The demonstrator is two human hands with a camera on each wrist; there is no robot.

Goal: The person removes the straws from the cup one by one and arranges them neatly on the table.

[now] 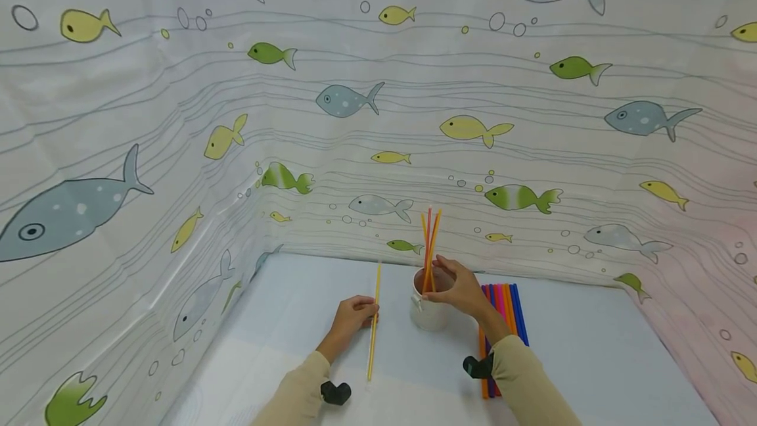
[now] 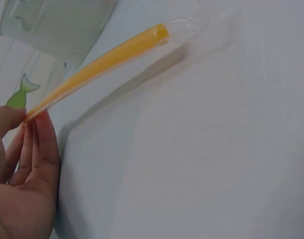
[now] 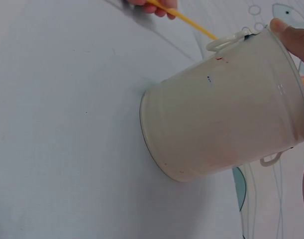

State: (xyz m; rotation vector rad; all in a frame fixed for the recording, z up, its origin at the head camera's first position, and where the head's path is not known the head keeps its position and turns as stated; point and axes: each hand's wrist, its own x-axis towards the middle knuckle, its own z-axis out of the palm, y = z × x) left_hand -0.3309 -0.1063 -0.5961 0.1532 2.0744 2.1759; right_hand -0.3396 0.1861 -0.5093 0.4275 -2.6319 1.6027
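My left hand (image 1: 351, 318) pinches a yellow drinking straw (image 1: 372, 350) between thumb and fingertips, left of a small white bucket (image 1: 427, 315). In the left wrist view a clear wrapper (image 2: 184, 27) extends past the end of the straw (image 2: 109, 59). My right hand (image 1: 464, 292) grips the bucket at its rim, with the thumb on the near side. Orange and red straws (image 1: 432, 235) stand upright in the bucket and lean slightly. The right wrist view shows the bucket (image 3: 221, 109) with its small side handles (image 3: 230, 41); most of the right hand lies outside that view.
A row of coloured straws (image 1: 516, 304), in blue, orange, pink and purple, lies to the right of the bucket, partly under the right forearm. The white table (image 1: 591, 354) is bordered at the back and left by a fish-print curtain (image 1: 331, 143).
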